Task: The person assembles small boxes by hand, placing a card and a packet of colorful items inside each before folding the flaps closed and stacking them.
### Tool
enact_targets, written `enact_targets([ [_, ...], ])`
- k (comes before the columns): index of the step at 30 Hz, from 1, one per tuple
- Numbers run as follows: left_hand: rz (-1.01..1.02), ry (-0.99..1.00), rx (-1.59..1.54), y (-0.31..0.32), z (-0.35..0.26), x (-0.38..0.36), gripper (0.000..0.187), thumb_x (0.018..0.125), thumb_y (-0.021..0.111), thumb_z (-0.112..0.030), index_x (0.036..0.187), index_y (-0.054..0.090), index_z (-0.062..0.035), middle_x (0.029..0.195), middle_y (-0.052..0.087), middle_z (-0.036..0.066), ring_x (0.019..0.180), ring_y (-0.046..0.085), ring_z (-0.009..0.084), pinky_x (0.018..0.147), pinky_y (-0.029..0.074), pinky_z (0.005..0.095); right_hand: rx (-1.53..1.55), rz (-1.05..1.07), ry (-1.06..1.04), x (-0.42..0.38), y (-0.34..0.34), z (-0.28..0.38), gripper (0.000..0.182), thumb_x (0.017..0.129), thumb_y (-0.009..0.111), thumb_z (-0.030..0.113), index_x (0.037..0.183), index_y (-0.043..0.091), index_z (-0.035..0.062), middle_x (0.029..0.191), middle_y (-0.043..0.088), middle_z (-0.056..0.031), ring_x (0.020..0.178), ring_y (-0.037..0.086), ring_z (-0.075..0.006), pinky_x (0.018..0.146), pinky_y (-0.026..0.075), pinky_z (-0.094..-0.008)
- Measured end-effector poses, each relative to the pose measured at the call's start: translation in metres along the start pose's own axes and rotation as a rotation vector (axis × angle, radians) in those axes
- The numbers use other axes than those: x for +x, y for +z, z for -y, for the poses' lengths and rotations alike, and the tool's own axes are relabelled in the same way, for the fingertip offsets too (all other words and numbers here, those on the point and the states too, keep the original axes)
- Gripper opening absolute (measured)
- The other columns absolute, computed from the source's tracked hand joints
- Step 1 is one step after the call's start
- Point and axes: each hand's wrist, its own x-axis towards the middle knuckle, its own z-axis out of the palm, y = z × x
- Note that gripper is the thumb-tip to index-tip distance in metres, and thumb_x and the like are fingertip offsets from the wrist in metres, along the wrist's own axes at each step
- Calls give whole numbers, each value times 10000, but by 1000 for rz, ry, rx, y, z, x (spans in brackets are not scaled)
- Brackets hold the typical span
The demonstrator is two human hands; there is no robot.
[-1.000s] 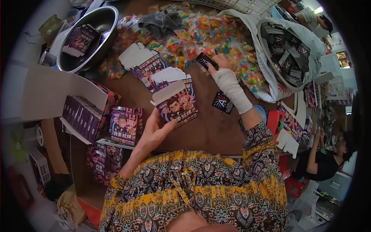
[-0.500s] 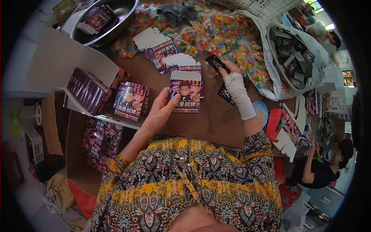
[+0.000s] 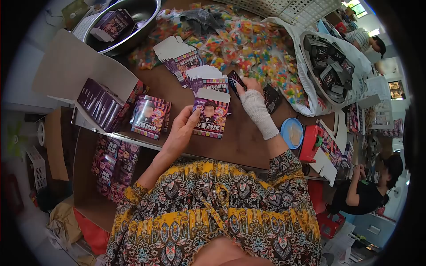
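Note:
In my left hand (image 3: 183, 125) is a small purple printed box (image 3: 211, 117), its white top flap standing open, thumb on the front. My right hand (image 3: 252, 88), in a white knitted wrist sleeve (image 3: 262, 113), grips a black packet (image 3: 235, 80) just above and to the right of that box. The packet and the box look apart. Another black packet (image 3: 271, 98) lies on the table behind my right wrist. Flat purple cartons with white flaps (image 3: 205, 73) are fanned out beyond the held box. To the left stand filled purple boxes (image 3: 150, 116).
Clear bags of colourful candy (image 3: 248, 44) cover the table's far side. A bin of black packets (image 3: 330, 66) stands right, near a blue round lid (image 3: 291, 133) and a red tape dispenser (image 3: 312, 144). Left are an open carton (image 3: 66, 66) and a metal basin (image 3: 153, 20). A co-worker (image 3: 366, 190) sits far right.
My right hand has moved left with the black packet, closer to the box. The box in my left hand has come slightly nearer to me and tilted.

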Motion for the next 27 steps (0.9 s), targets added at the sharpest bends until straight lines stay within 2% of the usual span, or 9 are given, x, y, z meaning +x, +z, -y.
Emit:
enact_targets([
  [3,-27,-2,13,-7,2,1,306,1075,518,-276,1235,550,-17,1077,630,-4,978,560,31,872,466,226,22,-136,-69,-5,4,14,286,908,683,185,1168,669,65,1069,606,-196,988,608,-389,877,504,-448],
  [6,-69,3,-25,-2,-6,0,311,1078,511,-264,1259,540,-12,1080,634,1,985,564,35,868,470,225,347,-185,-61,0,-3,7,347,911,698,90,1246,639,19,1156,671,-119,1041,638,-226,927,486,-333],
  [9,-69,11,-41,-3,-7,1,314,1076,513,-234,1289,522,-4,1090,638,6,990,572,40,854,478,221,832,-1,90,-12,-60,50,422,909,682,46,1321,594,59,1172,668,-59,1059,621,-112,934,486,-264],
  [12,59,12,-78,-7,5,4,314,1071,521,-200,1315,506,-3,1109,639,11,995,580,48,853,486,219,785,226,-71,-33,-99,88,366,910,646,13,1274,608,20,1138,675,-69,1046,626,-133,938,496,-287],
  [17,181,-10,-91,11,-13,-6,312,1067,527,-179,1332,499,-17,1123,638,6,1004,583,43,869,491,220,682,294,-1,-51,-117,102,307,903,632,0,1204,661,55,1103,677,-40,1008,633,-135,874,517,-302],
  [19,201,-8,-100,14,-13,-12,310,1067,526,-175,1336,499,-22,1124,635,3,1009,582,40,876,491,219,377,276,-426,-53,-126,98,346,875,638,-8,1211,661,70,1033,663,-68,927,644,-187,824,522,-315],
  [22,255,13,-64,20,-12,-18,302,1074,505,-169,1336,504,-18,1173,630,10,1076,571,51,935,480,237,272,583,-462,-56,-141,108,370,850,659,5,1212,663,80,980,643,-91,868,634,-232,796,522,-328],
  [24,293,-125,-114,30,-19,-26,298,1075,502,-166,1332,499,-15,1169,628,8,1076,567,53,946,472,241,185,653,-429,-54,-136,106,340,858,675,-8,1192,662,57,1025,642,-65,950,623,-190,853,506,-300],
  [27,245,-126,-74,27,0,-29,331,1080,491,-187,1366,486,-21,1173,616,21,1071,573,60,932,489,245,513,636,-41,-55,-128,114,289,939,641,54,1227,628,81,1063,645,-41,1005,617,-113,888,502,-264],
])
